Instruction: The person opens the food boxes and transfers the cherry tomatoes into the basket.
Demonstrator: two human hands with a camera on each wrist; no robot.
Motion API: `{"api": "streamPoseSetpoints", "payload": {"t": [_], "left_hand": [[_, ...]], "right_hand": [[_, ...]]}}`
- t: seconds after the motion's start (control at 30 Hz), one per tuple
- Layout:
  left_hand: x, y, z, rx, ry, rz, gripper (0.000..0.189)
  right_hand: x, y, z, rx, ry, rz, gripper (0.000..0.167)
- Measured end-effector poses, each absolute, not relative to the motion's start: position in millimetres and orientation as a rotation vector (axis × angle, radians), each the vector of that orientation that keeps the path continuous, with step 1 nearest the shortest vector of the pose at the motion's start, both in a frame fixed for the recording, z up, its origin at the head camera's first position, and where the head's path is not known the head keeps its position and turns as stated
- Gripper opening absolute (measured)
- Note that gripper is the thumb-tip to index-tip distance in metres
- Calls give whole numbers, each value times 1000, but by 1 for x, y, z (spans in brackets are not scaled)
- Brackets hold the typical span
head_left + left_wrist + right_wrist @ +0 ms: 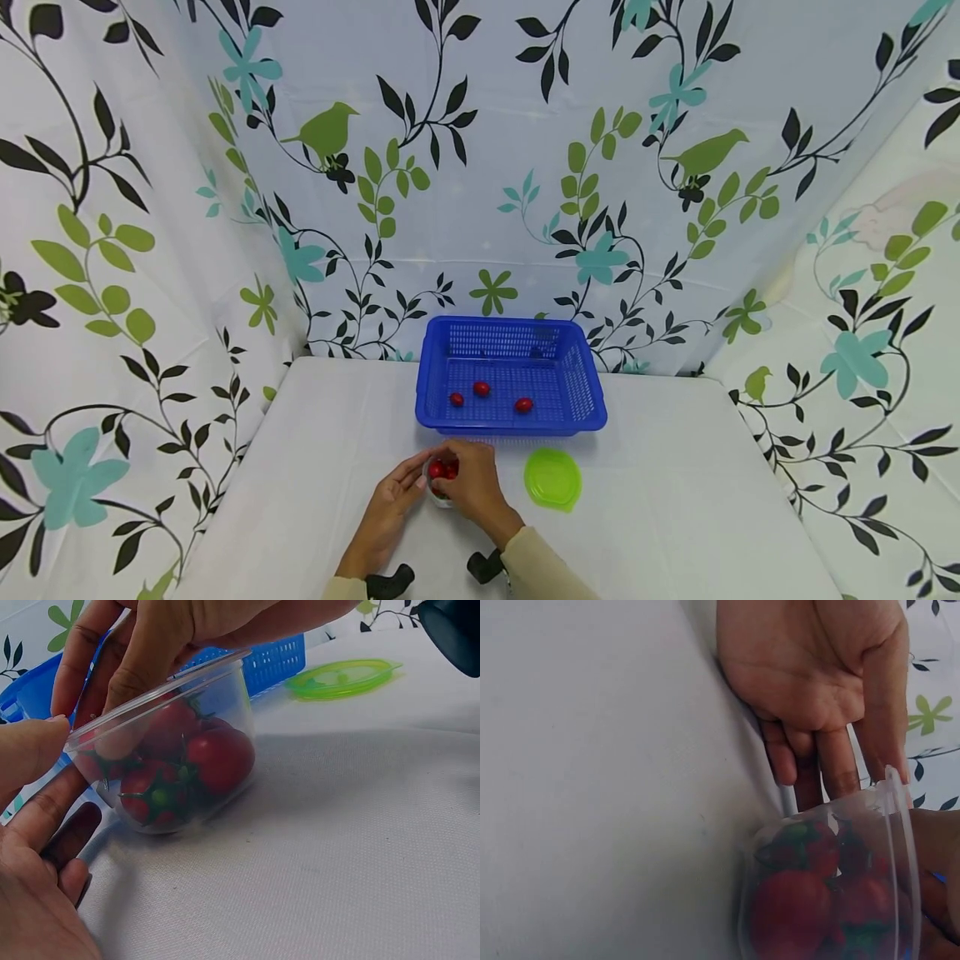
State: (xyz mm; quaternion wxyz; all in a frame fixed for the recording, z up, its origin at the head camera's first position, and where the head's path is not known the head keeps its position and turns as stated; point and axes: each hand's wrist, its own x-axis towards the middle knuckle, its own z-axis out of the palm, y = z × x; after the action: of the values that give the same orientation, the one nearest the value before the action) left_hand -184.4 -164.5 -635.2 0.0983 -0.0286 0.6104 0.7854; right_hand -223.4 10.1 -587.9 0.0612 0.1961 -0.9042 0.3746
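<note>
A small clear plastic tub (pixel 246 690) stands on the white cloth, filled with several red tomatoes (pixel 220 759) with green stems. My left hand (pixel 390 510) holds it from the left, thumb at the rim and fingers against the side. From above and the right, my right hand (pixel 477 487) reaches over the rim, thumb and fingers down inside. Red shows between that thumb and the fingers in the left wrist view, so it pinches a tomato there; the fingertips are partly hidden. In the right wrist view the tub's rim (pixel 907 847) covers much of the right hand.
Behind the tub is a blue plastic basket (pixel 495 427) with three tomatoes (pixel 482 388) in it. To the right of the hands a bright green lid (pixel 552 479) lies flat. Patterned curtains (pixel 480 217) enclose the white-covered table (pixel 675 500).
</note>
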Motion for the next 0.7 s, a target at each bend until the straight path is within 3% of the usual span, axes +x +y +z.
{"api": "streamPoseSetpoints", "payload": {"t": [0.27, 0.7], "left_hand": [[-183, -164, -637, -59, 1809, 2332, 57], [-184, -165, -636, -63, 1808, 2327, 56]], "right_hand": [[-224, 9, -595, 668, -2689, 1038, 50], [-221, 19, -584, 581, -2686, 1298, 34]]}}
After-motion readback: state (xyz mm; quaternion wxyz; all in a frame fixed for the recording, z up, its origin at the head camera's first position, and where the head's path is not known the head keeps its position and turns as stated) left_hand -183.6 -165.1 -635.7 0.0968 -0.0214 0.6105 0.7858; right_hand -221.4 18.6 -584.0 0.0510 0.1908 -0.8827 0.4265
